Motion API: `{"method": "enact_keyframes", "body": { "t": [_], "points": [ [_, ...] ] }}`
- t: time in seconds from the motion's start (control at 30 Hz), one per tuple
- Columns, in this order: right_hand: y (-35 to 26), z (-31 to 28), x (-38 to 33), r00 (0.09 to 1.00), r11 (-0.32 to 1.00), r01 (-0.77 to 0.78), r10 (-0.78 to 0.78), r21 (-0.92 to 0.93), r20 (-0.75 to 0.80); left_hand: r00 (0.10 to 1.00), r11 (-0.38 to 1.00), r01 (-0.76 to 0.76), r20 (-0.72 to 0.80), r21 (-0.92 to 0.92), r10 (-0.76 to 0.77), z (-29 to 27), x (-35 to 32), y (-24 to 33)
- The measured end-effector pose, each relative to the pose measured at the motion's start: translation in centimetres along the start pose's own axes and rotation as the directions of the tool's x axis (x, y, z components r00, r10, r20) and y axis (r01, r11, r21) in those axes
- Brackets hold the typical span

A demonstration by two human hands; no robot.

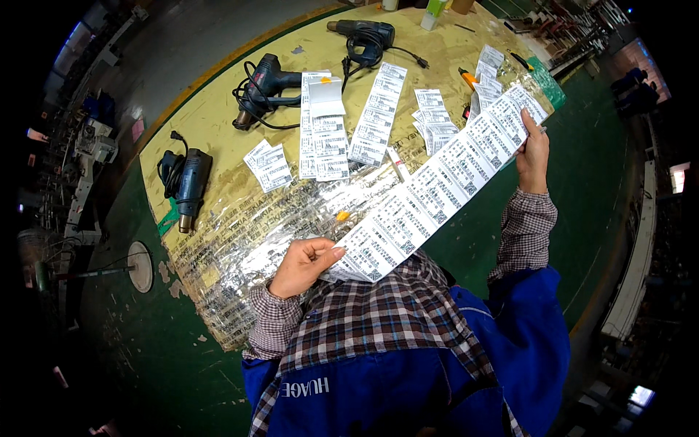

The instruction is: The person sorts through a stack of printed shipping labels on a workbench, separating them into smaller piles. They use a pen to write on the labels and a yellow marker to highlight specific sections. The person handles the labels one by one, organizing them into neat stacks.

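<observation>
Two hands hold one long strip of printed labels (437, 186) stretched slantwise above the table (218, 95). My left hand (304, 266) pinches the strip's near end, fingers curled shut on the paper's edge just over the table's crinkled silver foil patch (240, 233). My right hand (534, 154) grips the far end, closed on the paper with the thumb across it, raised past the table's right edge over the green floor (582, 189).

Beyond the strip, further label strips lie flat on the table: a tall stack with a loose white sheet on top (323, 127), a single slanted strip (378, 113) just right of that stack, a small pair (268, 166) to the stack's left, and scattered shorter pieces (433, 116) farther right.

Three dark heat guns with coiled cords rest on the table: one (188, 186) at the foil's left edge, one (262, 87) just left of the tall stack, one (364, 33) at the table's far side. An orange-handled tool (466, 76) lies near the scattered pieces.
</observation>
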State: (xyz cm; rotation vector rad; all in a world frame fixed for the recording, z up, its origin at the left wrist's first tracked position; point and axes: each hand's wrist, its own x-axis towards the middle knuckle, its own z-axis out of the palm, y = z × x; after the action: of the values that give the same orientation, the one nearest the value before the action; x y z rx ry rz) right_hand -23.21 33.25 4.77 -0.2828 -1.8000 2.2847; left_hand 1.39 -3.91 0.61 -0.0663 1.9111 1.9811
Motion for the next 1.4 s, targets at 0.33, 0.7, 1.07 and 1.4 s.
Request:
{"method": "enact_keyframes", "body": {
  "t": [0.33, 0.7, 1.07, 1.4],
  "points": [
    [-0.1, -0.6, 0.2, 0.99, 0.999, 0.014, -0.008, 0.037, -0.143, 0.998, 1.0, -0.018, -0.053, -0.004, 0.018, 0.4, 0.1, 0.3],
    [-0.4, -3.0, 1.6, 0.998, 0.999, 0.034, -0.035, -0.018, -0.055, 1.0, 0.999, -0.008, -0.02, 0.036, 0.009, 0.0, 0.2, 0.2],
    [-0.9, -3.1, 1.6, 0.997, 0.999, 0.049, -0.05, -0.012, -0.065, 1.0, 0.999, 0.013, -0.024, 0.031, -0.012, 0.0, 0.4, -0.4],
    [-1.2, -4.6, 3.0, 0.986, 0.997, 0.082, -0.083, -0.015, -0.142, 0.998, 0.992, 0.062, 0.011, 0.112, -0.063, -0.6, 0.7, -0.8]
  ]
}}
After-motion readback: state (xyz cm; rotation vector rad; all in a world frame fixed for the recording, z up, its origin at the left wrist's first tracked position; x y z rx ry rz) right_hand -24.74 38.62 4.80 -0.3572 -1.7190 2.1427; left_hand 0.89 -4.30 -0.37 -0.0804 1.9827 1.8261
